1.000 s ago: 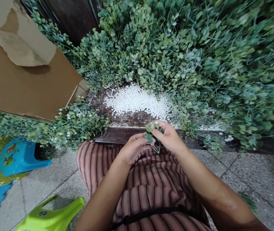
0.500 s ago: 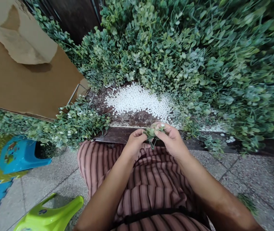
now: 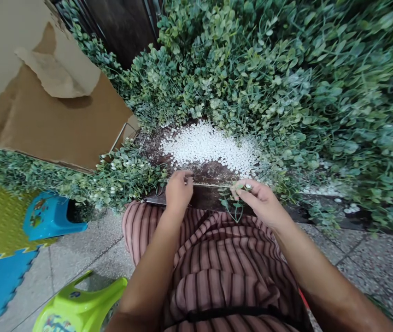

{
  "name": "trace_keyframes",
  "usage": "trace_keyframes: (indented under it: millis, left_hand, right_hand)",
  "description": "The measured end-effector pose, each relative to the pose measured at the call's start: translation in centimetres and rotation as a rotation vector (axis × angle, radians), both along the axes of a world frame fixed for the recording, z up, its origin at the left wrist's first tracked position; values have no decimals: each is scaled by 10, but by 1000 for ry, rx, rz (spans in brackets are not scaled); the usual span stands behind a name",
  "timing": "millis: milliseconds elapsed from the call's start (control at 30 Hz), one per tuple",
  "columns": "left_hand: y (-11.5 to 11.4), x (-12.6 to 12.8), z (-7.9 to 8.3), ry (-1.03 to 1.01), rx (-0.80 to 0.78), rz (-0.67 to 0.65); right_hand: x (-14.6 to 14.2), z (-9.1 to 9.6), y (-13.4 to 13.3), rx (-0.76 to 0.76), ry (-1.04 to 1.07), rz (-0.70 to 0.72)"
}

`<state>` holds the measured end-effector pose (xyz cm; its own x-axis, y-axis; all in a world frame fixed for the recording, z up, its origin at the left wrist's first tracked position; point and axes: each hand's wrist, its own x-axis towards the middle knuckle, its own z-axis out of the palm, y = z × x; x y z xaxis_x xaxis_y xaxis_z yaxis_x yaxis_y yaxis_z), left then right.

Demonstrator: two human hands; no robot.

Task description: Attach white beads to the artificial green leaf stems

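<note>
My right hand pinches an artificial leaf sprig between thumb and fingers, and its thin green stems hang down over the dark board edge. A small white piece shows on the sprig by the fingertips. My left hand is apart from it, just in front of a heap of small white pieces. Its fingers are curled in with the tips close together; whatever they may hold is hidden. The heap is spread over a dark wooden board.
Dense artificial greenery fills the back and right. A torn cardboard box stands at left, beside a sprig pile with white tips. Blue and lime-green plastic stools stand on the tiled floor near foam mats.
My hands have parted. The left has let go of the sprig and moved left and forward, while the right keeps it. The view has shifted slightly.
</note>
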<state>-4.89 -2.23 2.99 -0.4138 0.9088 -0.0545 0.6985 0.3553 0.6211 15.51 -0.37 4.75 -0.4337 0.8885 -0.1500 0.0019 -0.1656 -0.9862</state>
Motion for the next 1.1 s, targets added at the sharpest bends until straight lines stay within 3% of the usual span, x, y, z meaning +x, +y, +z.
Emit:
trace_keyframes:
  millis: [100,233,567,733,967,1033,1100]
  left_hand:
    - [12,-23,-7,331,-48,46]
    - [19,-36,-16,420,-108,60]
    - [19,-42,-21,323,14,24]
    - [17,-44,-25,321,6,53]
    - [33,-51,-24,352,-53,77]
    - [36,-52,-20,289,-42,63]
    - [33,-46,-14,97,15,73]
  right_hand:
    - [3,-3,1,-16,-23,-25]
    - [1,-5,0,-38,-31,-36]
    - [-2,-12,-3,1,-114,11]
    - [-3,-17,-6,21,-111,32]
    - [-6,-14,-10,31,-86,49]
    - [-6,-14,-11,24,-76,55]
    - [-6,-13,-12,18,-73,59]
